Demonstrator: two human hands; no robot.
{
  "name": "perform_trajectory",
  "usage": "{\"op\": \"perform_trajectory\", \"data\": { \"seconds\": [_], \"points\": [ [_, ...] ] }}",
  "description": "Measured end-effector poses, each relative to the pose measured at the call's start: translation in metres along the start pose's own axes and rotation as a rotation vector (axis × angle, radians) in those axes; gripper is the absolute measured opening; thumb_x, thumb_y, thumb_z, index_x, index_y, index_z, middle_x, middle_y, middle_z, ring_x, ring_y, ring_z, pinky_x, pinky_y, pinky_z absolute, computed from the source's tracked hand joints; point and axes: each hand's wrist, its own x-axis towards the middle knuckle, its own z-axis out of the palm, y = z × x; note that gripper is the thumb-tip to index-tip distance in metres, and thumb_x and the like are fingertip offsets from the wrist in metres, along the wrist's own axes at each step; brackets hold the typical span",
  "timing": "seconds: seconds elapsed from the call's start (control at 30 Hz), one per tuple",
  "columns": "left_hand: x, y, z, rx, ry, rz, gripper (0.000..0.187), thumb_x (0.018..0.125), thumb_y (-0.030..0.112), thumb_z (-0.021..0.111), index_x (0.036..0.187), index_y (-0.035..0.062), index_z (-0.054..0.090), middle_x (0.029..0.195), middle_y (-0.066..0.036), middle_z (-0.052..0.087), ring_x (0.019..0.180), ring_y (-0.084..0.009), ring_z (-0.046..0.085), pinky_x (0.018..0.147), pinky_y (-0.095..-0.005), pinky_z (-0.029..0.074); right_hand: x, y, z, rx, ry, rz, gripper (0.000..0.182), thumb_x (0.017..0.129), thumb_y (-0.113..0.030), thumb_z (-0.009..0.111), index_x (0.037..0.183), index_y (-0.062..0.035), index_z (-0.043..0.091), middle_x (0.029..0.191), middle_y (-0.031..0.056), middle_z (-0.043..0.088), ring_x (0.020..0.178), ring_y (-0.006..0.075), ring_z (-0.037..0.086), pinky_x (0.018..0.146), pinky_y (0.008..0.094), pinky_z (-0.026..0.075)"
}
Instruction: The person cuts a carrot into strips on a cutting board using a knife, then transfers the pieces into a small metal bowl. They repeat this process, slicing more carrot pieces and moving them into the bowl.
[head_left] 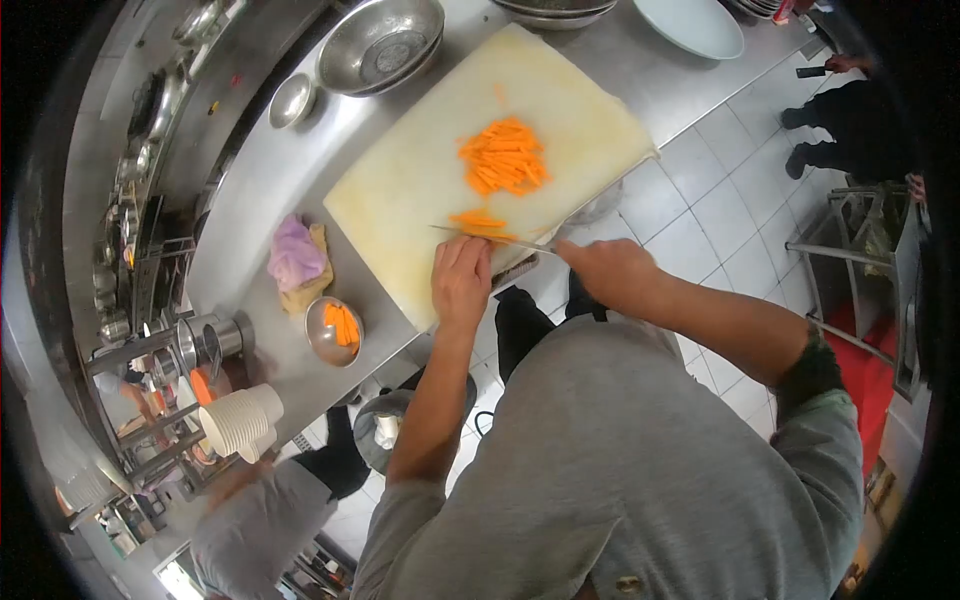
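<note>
My right hand (607, 272) is wrapped around the handle of a kitchen knife (520, 243), its thin blade pointing left across the near side of the cutting board (390, 180). Against the blade, my left hand (460, 280) presses down with bent fingers on carrot, mostly hidden under the fingertips. Cut carrot strips (476, 218) lie just beyond the blade. Farther up the board sits a larger pile of carrot sticks (505, 157). A small metal bowl (318, 350) left of the board holds thicker carrot pieces (342, 324).
Metal bowls (345, 55) and a white plate (690, 25) stand along the counter's far side. Purple and tan cloths (298, 255) lie left of the board. Stacked white cups (235, 425) are at lower left. One person (265, 520) is at lower left, another (850, 125) at upper right.
</note>
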Motion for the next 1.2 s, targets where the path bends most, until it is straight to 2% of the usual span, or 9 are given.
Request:
{"op": "perform_trajectory", "data": {
  "seconds": [0.13,0.23,0.33,0.43,0.53,0.73,0.93,1.03,1.2],
  "points": [
    [0.001,0.002,-0.003,0.002,-0.036,0.002,0.013,0.082,-0.002,0.073,0.093,0.0028,0.069,0.096,-0.012,0.068,0.088,-0.0329,0.063,0.078,-0.0411,0.053,0.028,-0.004,0.007,-0.043,0.137,-0.116,0.035,0.092,-0.009,0.055,0.127,-0.006,0.051,0.083,0.02,0.072,0.078,0.0374,0.073,0.069,0.0473,0.058],
    [-0.005,0.0,-0.004,0.009,-0.03,-0.023,0.011,0.083,-0.002,0.073,0.092,0.0027,0.069,0.094,-0.012,0.069,0.087,-0.0331,0.064,0.078,-0.0411,0.053,-0.011,-0.01,-0.021,0.031,-0.068,0.021,0.034,0.093,-0.01,0.055,0.127,-0.005,0.052,0.083,0.0192,0.071,0.079,0.0375,0.073,0.07,0.049,0.058],
    [0.001,0.003,-0.003,-0.006,-0.011,-0.053,0.01,0.083,-0.002,0.073,0.091,0.0025,0.069,0.092,-0.014,0.07,0.088,-0.0331,0.065,0.079,-0.041,0.053,-0.018,0.003,-0.008,0.036,-0.101,0.03,0.039,0.093,-0.011,0.054,0.132,-0.0052,0.051,0.083,0.0185,0.071,0.079,0.0378,0.073,0.07,0.0502,0.057],
    [-0.001,0.0,-0.001,-0.011,-0.015,-0.031,0.01,0.083,-0.003,0.073,0.09,0.0022,0.069,0.092,-0.014,0.07,0.087,-0.0333,0.065,0.078,-0.041,0.053,0.015,0.001,0.02,0.033,0.112,-0.051,0.041,0.093,-0.011,0.054,0.134,-0.0054,0.05,0.083,0.0186,0.071,0.078,0.0376,0.073,0.069,0.0491,0.057],
    [-0.003,-0.001,-0.005,-0.009,-0.03,0.008,0.009,0.082,-0.003,0.073,0.09,0.0021,0.07,0.092,-0.014,0.07,0.087,-0.0335,0.065,0.078,-0.041,0.053,0.029,-0.005,0.009,-0.036,0.123,-0.121,0.04,0.093,-0.01,0.054,0.133,-0.0052,0.05,0.084,0.0196,0.071,0.077,0.0379,0.072,0.067,0.0485,0.057],
    [-0.001,0.003,-0.008,-0.009,-0.045,-0.028,0.009,0.082,-0.003,0.071,0.089,0.0018,0.07,0.093,-0.014,0.07,0.088,-0.0342,0.065,0.079,-0.0418,0.053,-0.015,0.001,-0.009,0.105,-0.086,0.06,0.032,0.093,-0.01,0.052,0.124,-0.0064,0.057,0.088,0.0209,0.072,0.086,0.0398,0.072,0.074,0.0531,0.056],
    [0.0,0.002,-0.007,0.03,-0.054,-0.02,0.009,0.083,-0.002,0.071,0.09,0.0021,0.069,0.092,-0.014,0.07,0.088,-0.0343,0.064,0.079,-0.0426,0.053,0.016,-0.001,0.007,0.091,0.084,-0.124,0.035,0.094,-0.011,0.052,0.128,-0.007,0.054,0.09,0.0211,0.072,0.087,0.0394,0.072,0.073,0.0523,0.056],
    [-0.011,0.001,-0.01,0.051,-0.083,-0.028,0.009,0.082,-0.002,0.071,0.09,0.0023,0.069,0.091,-0.014,0.069,0.087,-0.0345,0.064,0.079,-0.0428,0.053,-0.011,-0.003,-0.013,0.074,-0.13,0.021,0.032,0.094,-0.011,0.052,0.126,-0.0066,0.055,0.088,0.0208,0.072,0.086,0.0392,0.072,0.072,0.0526,0.056],
    [-0.005,0.0,-0.006,0.005,-0.033,0.032,0.01,0.08,-0.003,0.072,0.088,0.0022,0.068,0.088,-0.014,0.068,0.085,-0.0347,0.064,0.077,-0.0428,0.052,0.021,0.001,0.011,0.083,0.055,-0.094,0.029,0.094,-0.01,0.053,0.123,-0.0053,0.055,0.088,0.0213,0.072,0.084,0.0401,0.073,0.072,0.0531,0.056]
  ]
}}
